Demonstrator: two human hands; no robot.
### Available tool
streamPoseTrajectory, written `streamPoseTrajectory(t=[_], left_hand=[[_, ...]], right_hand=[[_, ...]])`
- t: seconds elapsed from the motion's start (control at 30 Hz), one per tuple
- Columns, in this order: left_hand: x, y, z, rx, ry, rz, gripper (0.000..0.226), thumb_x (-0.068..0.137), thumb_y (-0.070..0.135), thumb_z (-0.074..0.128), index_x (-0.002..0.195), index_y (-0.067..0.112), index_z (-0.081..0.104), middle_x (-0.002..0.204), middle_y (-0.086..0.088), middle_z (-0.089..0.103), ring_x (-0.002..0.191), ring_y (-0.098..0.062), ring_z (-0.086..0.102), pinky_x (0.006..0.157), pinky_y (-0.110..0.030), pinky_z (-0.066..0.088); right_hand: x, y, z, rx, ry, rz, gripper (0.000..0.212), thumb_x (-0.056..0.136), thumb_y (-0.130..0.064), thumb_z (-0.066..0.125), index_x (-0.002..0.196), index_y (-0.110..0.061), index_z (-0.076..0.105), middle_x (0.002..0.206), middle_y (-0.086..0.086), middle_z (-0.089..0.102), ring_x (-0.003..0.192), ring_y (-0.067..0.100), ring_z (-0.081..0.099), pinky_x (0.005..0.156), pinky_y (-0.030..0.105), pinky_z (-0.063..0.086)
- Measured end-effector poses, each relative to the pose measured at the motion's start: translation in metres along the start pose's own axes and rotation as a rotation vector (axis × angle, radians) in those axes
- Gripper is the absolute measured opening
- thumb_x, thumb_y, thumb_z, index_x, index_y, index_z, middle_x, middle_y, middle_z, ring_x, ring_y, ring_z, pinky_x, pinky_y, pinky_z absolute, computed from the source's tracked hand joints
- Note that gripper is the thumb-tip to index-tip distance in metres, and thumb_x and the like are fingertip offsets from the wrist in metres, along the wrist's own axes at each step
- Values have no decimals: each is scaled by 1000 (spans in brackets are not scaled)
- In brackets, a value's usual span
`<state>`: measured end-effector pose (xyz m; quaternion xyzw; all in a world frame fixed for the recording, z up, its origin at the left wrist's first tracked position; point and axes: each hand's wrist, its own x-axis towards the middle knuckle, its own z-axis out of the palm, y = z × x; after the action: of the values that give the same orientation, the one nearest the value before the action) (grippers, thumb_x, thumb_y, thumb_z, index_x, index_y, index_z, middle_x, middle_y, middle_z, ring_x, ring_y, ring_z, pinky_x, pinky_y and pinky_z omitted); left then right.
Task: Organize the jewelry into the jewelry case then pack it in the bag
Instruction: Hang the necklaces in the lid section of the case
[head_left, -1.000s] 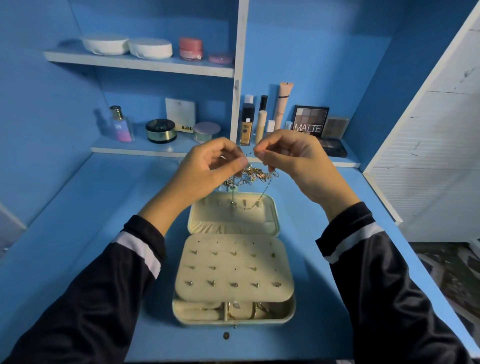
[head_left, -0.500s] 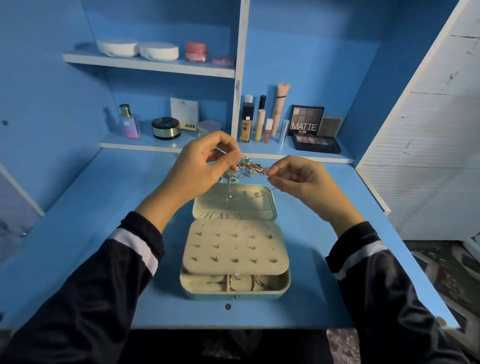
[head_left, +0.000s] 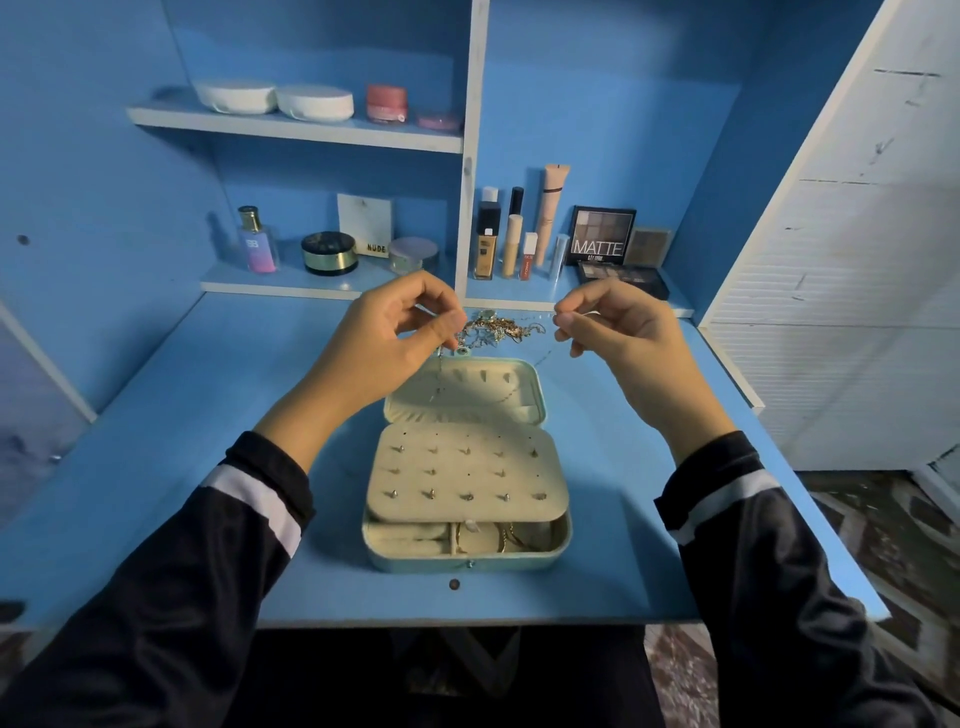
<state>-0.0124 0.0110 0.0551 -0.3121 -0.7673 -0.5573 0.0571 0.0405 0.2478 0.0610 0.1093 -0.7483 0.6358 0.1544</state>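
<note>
At mid-frame, above the open jewelry case, my left hand and right hand have drawn apart, each pinching the thin chain, freeing it from the tangled jewelry for hanging inside.

Jewelry pile behind jewelry case.

Palette: "MATTE" in large white letters; the smaller line under it is too blurred to read.
Card: "NUDE" along its bottom edge.
Perfume bottle: "BB", faint.
</note>
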Motion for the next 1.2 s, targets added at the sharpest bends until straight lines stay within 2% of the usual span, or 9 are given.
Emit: streamPoseTrajectory(t=[0.13, 0.3, 0.47, 0.6, 0.8, 0.87, 0.97, 1.07, 1.2], left_hand=[[-5, -7, 3, -4, -14, -57, 7, 91, 15, 66, 88, 19, 62, 83, 7, 68, 76, -15, 70, 81, -26, 54], [-7, -22, 7, 5, -67, -124, 5, 91, 11, 66, 92, 16, 66, 90, -3, 69, 76, -15, 71, 79, -21, 52], [-2, -36, 13, 51, -111, -181, 6, 91, 11, 66, 96, 12, 68, 91, 3, 69, 75, -13, 71, 80, -20, 54], [5, -46, 19, 97, -122, -204, 5, 90, 12, 68, 92, 16, 68, 91, 2, 70, 76, -14, 72, 77, -20, 54], [16, -59, 29, 198, -139, -219, 3, 88, 16, 71, 89, 20, 69, 86, 8, 71, 73, -22, 71, 79, -32, 56], [20, -62, 32, 239, -144, -209, 4, 88, 18, 71, 89, 21, 69, 85, 10, 70, 68, -20, 69, 75, -29, 54], [24, -64, 34, 313, -164, -177, 5, 87, 17, 70, 89, 21, 70, 79, 16, 68, 54, -2, 60, 67, -16, 47], [27, -65, 35, 374, -187, -154, 6, 86, 15, 71, 90, 19, 70, 70, 23, 64, 55, -5, 63, 64, -7, 45], [32, -65, 38, 360, -183, -143, 6, 85, 20, 73, 89, 22, 70, 75, 25, 67, 66, -8, 67, 68, -11, 47]], right_hand=[[-2, 5, -1, 2, -40, 42, 10, 89, 0, 64, 88, -10, 66, 78, -3, 67, 73, 15, 62, 63, 24, 48], [0, 12, -2, -47, -63, 99, 10, 88, 0, 64, 87, -9, 67, 77, -3, 67, 72, 12, 62, 62, 22, 48], [6, 21, -2, -121, -70, 158, 6, 88, -3, 67, 87, -9, 67, 77, -1, 65, 70, 10, 61, 61, 20, 48], [14, 34, -2, -211, -58, 212, 8, 88, -5, 67, 86, -13, 69, 78, 1, 66, 70, 11, 63, 63, 22, 49], [23, 52, 3, -302, -11, 255, 14, 86, -2, 66, 82, -15, 69, 71, -6, 66, 67, 12, 61, 61, 22, 50], [25, 57, 4, -335, -1, 261, 15, 85, -1, 65, 81, -16, 69, 71, -5, 66, 67, 12, 60, 61, 23, 50], [28, 63, 6, -355, -4, 270, 16, 84, -1, 64, 81, -16, 69, 76, 3, 69, 71, 17, 61, 64, 28, 50], [30, 68, 8, -360, -8, 266, 16, 83, -1, 65, 81, -17, 69, 80, 11, 69, 70, 20, 61, 65, 32, 50], [32, 71, 9, -324, -13, 260, 13, 83, -3, 67, 82, -16, 70, 77, 12, 68, 66, 16, 57, 64, 31, 47]])
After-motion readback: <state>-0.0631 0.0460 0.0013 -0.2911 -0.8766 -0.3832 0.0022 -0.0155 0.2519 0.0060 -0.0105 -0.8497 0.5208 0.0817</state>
